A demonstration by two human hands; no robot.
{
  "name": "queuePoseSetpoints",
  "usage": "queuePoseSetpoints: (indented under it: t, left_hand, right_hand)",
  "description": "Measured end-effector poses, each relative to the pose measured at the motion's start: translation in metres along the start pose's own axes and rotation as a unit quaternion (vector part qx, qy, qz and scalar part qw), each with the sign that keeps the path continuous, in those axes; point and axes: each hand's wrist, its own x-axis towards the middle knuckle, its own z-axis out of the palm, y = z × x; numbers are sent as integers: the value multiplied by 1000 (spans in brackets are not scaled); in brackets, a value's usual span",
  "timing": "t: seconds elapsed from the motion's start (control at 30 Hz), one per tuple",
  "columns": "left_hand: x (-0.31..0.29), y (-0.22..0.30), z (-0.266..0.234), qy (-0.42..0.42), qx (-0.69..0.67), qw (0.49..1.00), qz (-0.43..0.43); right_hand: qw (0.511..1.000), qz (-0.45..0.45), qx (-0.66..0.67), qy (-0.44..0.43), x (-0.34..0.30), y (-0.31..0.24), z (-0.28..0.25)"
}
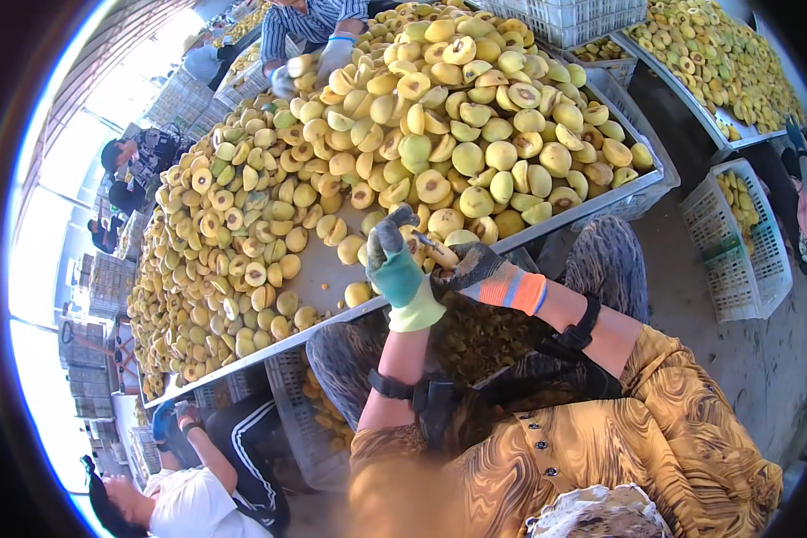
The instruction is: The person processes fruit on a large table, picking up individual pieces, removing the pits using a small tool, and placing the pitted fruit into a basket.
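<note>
My left hand (pixel 394 269), in a green and grey glove, is closed around a yellow fruit half (pixel 414 244) at the near edge of the metal table (pixel 323 273). My right hand (pixel 486 273), in a grey glove with an orange cuff, grips a small knife (pixel 432 244) whose blade touches that fruit. Both hands meet just above the table rim. A big heap of halved yellow fruit (pixel 439 117) lies right behind them.
Dark pits fill my lap (pixel 484 336). White plastic crates (pixel 735 238) stand on the right and one under the table (pixel 309 421). A second fruit tray (pixel 717 54) lies far right. Other people work at the left (pixel 139 157), the far side (pixel 318 27) and below left (pixel 206 484).
</note>
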Motion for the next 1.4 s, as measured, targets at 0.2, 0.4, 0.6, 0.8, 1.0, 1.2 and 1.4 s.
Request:
queuePoseSetpoints:
  t: [0.2, 0.4, 0.6, 0.8, 1.0, 1.2, 1.4]
  left_hand:
    - [1, 0, 20, 4, 99, 973, 208]
    - [-1, 6, 5, -65, 293, 913, 278]
    - [-14, -1, 24, 24, 64, 991, 117]
    - [-5, 24, 0, -82, 211, 937, 266]
    - [5, 15, -32, -168, -139, 949, -226]
    - [-3, 24, -54, -80, 288, 941, 160]
    - [-7, 13, -69, -112, 387, 914, 53]
  right_hand:
    - [936, -287, -192, 67, -3, 30, -9]
    - [930, -271, -245, -36, -9, 17, -25]
    - [849, -323, -412, -74, -14, 61, -23]
    - [980, -21, 18, -196, -18, 16, -34]
    - [797, 296, 425, -313, -18, -25, -21]
    - [954, 28, 125, -273, -8, -16, 0]
    - [955, -191, -28, -227, -11, -19, 13]
